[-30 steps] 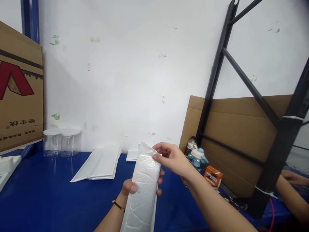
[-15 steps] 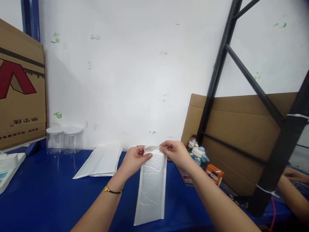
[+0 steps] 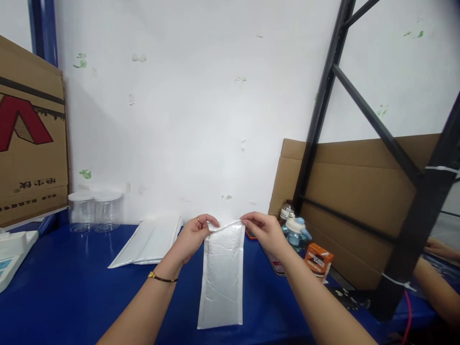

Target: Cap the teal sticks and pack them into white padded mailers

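Observation:
A long, narrow white padded mailer (image 3: 222, 282) hangs upright over the blue table, its top edge pinched at both corners. My left hand (image 3: 197, 235) closes on the upper left corner, thumb and forefinger together. On the upper right corner my right hand (image 3: 264, 230) has a similar pinch. The mailer's top flap is folded slightly along the edge between my fingers. Behind and left of it, a stack of flat white padded mailers (image 3: 153, 239) lies on the table.
Two clear lidded jars (image 3: 108, 213) stand by the wall, near a large cardboard box (image 3: 32, 143) and a white device (image 3: 16, 256). On the right are a blue water bottle (image 3: 296, 232), an orange box (image 3: 318, 261), a phone (image 3: 276, 266) and a black rack post (image 3: 406, 235). Another person's arm (image 3: 436, 282) shows beyond it.
My left hand has shifted slightly left and the mailer's top edge has folded over between my hands. The mailer now hangs straighter, and its lower end has risen a little.

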The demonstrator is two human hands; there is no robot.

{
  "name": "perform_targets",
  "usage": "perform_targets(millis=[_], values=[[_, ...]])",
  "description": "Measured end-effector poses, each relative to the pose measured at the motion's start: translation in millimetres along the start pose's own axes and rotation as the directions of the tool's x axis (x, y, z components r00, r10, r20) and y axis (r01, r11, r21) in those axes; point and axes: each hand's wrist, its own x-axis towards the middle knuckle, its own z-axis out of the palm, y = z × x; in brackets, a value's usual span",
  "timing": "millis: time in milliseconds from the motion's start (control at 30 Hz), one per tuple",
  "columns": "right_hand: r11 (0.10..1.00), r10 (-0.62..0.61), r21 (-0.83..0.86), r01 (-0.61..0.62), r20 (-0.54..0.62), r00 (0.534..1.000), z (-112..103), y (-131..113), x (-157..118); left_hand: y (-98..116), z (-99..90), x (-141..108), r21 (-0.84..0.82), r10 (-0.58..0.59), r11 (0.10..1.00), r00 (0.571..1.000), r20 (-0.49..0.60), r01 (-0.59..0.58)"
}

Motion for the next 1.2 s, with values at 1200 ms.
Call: perform_targets(millis=[1200], values=[[0.904, 0.286, 0.15, -0.4, 0.483, 0.828, 3.8, 8.2, 3.5, -2.0, -10.8, -1.3, 0.151, -0.068, 0.988, 0.97, 0.235, 0.033]])
